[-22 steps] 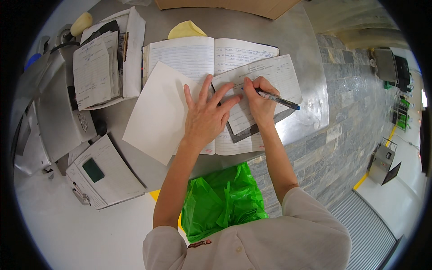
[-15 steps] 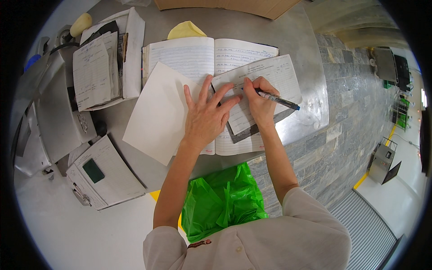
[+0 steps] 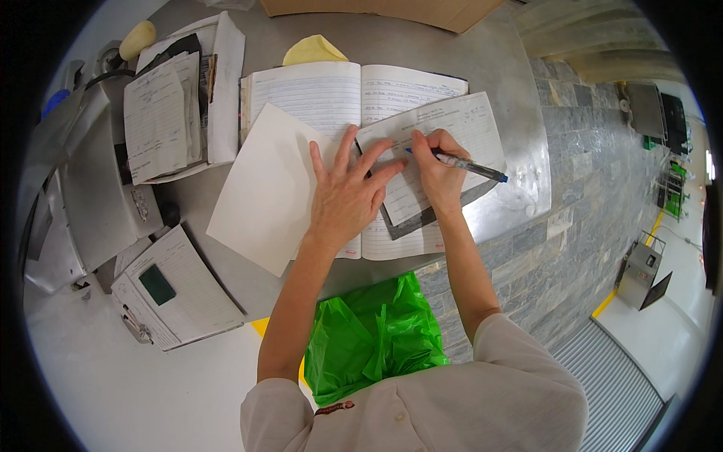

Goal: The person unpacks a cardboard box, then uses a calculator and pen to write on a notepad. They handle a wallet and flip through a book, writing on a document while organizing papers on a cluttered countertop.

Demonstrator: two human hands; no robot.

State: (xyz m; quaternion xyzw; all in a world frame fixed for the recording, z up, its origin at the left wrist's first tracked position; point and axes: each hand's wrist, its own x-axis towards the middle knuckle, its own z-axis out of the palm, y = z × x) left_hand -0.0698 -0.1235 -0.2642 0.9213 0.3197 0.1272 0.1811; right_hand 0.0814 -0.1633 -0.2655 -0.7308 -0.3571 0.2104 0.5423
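My right hand (image 3: 442,172) grips a pen (image 3: 482,170) with a clear barrel and blue end, its tip down on a printed form pad (image 3: 471,124). Spread flat, my left hand (image 3: 348,192) lies partly on the pad's left edge and partly on its folded-back white cover (image 3: 256,188). A dark sheet (image 3: 414,222) shows beneath the form's lower edge. Both rest on an open ruled notebook (image 3: 309,89) with handwriting on its right page. My hands and the pad hide much of the notebook's middle.
The metal table (image 3: 527,143) carries a white box (image 3: 226,98) of papers at the left and a cardboard box (image 3: 384,11) at the far edge. A clipboard (image 3: 199,282) with a dark green rectangle lies left. A green plastic bag (image 3: 376,331) hangs below the near edge.
The pen has tilted slightly in my right hand, its blue end shifting a little right. My left hand stays in place on the pad and cover.
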